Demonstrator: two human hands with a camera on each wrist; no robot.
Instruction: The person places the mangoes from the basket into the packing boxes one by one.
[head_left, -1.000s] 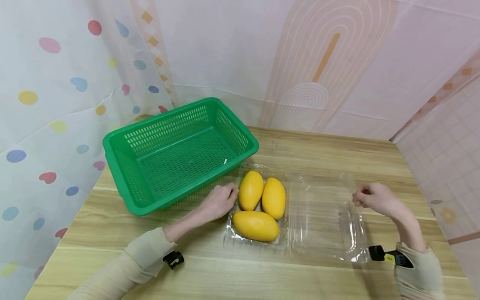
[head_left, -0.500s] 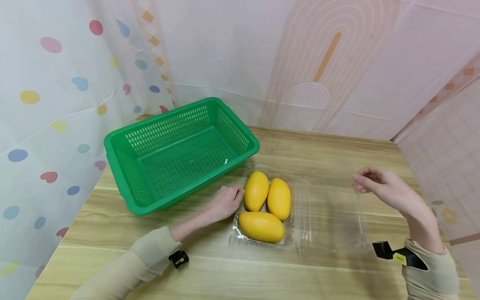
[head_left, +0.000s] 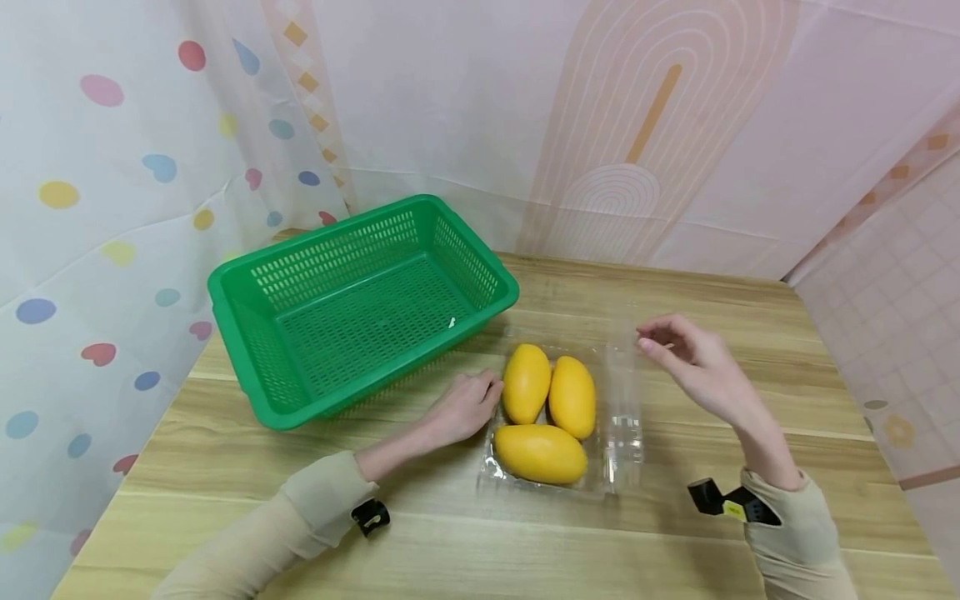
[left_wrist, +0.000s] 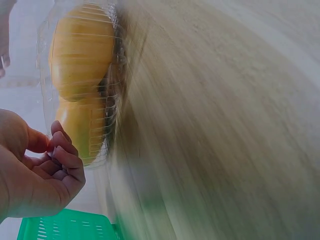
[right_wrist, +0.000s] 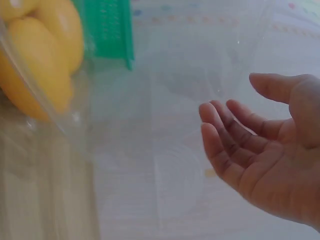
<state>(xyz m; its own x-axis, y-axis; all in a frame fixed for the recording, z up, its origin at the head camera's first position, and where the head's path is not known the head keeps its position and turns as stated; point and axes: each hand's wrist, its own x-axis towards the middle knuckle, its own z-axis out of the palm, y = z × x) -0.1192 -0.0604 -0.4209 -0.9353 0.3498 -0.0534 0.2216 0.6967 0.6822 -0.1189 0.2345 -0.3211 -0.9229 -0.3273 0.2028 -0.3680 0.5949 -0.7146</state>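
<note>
Three yellow mangoes (head_left: 540, 454) lie in the base of a clear plastic clamshell container (head_left: 491, 471). My left hand (head_left: 467, 407) has curled fingers at the container's left rim; in the left wrist view its thumb and fingertips pinch that edge. The hinged clear lid (head_left: 624, 425) stands raised on the right side of the base. Beside the lid's upper edge is my right hand (head_left: 697, 367), thumb apart from loosely bent fingers. In the right wrist view those fingers (right_wrist: 220, 150) are behind the transparent lid, with no grip on it.
A green plastic basket (head_left: 363, 325) with slotted walls stands behind and left of the container, close to my left hand. All of this is on a wood-grain table (head_left: 450, 550). Patterned curtains (head_left: 450, 108) hang along the table's back and sides.
The lid has swung up from lying flat on the right to standing raised. My right hand has moved up and left with it. Container, mangoes and left hand have shifted slightly right.
</note>
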